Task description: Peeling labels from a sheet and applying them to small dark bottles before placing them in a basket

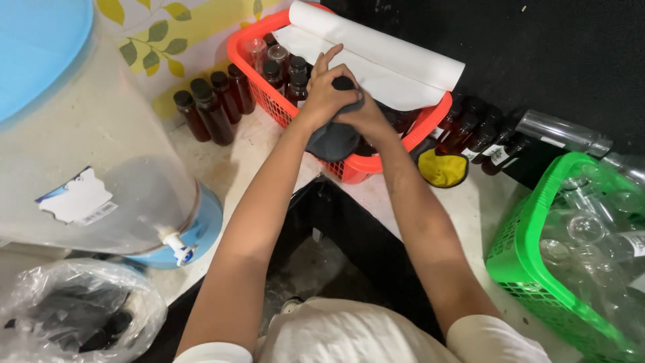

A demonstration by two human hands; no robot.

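Both my hands meet over the orange basket (269,101), which holds several dark brown bottles with black caps. My left hand (327,86) wraps over the black cap of one bottle. My right hand (366,115) grips a dark grey cloth (332,141) around that bottle's body, which the cloth and fingers hide. A roll of white paper (383,57) lies across the basket's far side.
A large water dispenser (87,141) with a blue base and white tap stands at left. More brown bottles (211,101) line the wall beside it, others (477,138) right of the basket. A green basket (524,269) of clear empty bottles sits at right. A plastic bag (74,316) lies bottom left.
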